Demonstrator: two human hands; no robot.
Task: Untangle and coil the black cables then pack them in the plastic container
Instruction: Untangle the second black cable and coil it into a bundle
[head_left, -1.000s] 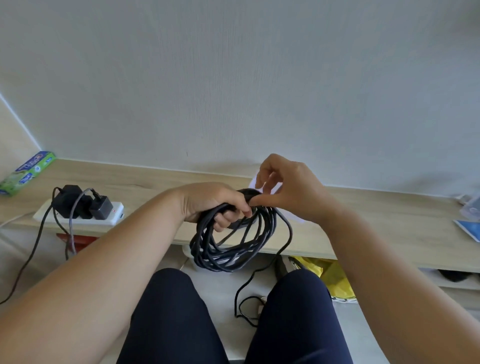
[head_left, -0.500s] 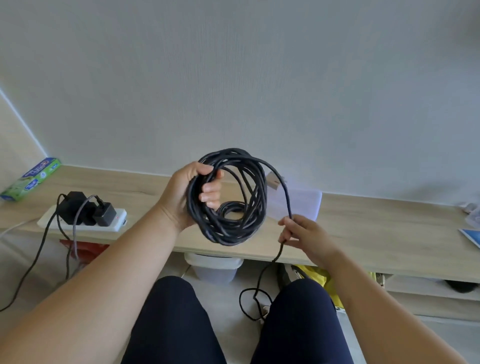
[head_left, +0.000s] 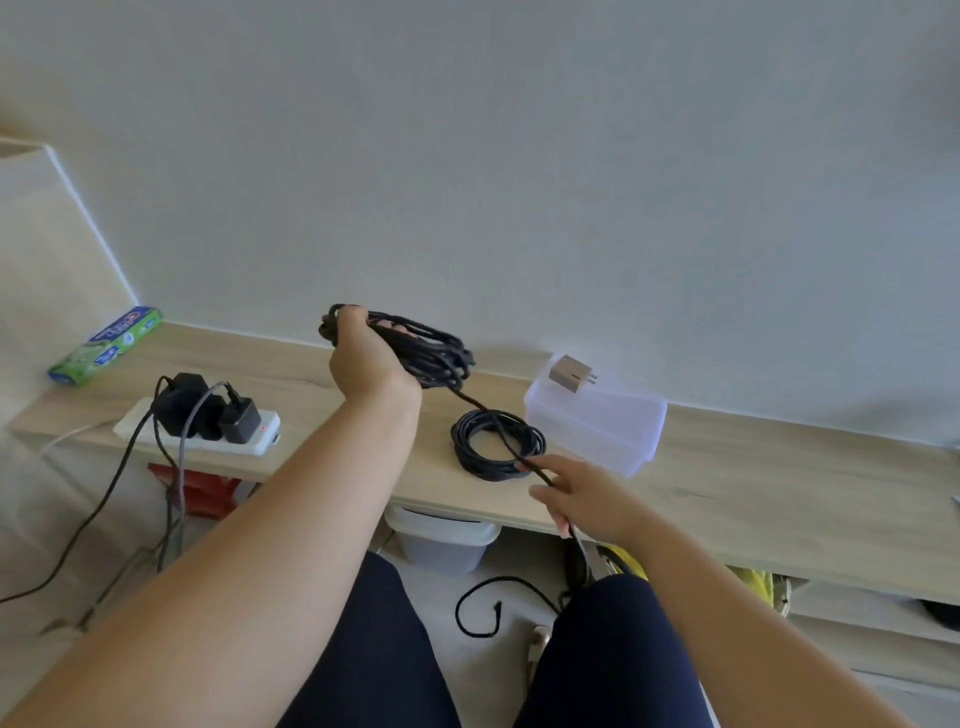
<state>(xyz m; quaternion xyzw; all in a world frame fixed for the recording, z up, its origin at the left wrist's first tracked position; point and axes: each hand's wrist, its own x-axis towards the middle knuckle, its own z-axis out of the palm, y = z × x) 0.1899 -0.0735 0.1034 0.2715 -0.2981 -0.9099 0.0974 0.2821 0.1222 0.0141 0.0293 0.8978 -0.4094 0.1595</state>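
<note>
A pale wooden shelf (head_left: 779, 493) ran along a plain grey wall. Above it the left hand (head_left: 363, 364) clenched a bundle of black cable (head_left: 436, 353). Its trailing strand (head_left: 474, 404) ran down to the right hand (head_left: 587, 493), which pinched it. Just beyond that pinch lay a second coil (head_left: 493, 441), and right of the coil stood the plastic container (head_left: 623, 431), a small plug (head_left: 571, 375) on top. Left of the raised grip sat a power strip (head_left: 257, 441) and a green box (head_left: 106, 345). Below the pinch the strand dropped behind the knee. The container's contents were unclear.

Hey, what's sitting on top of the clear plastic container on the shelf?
A small grey plug adapter rests on top of the container, near its far left corner. Its inside cannot be told through the frosted plastic.
</note>
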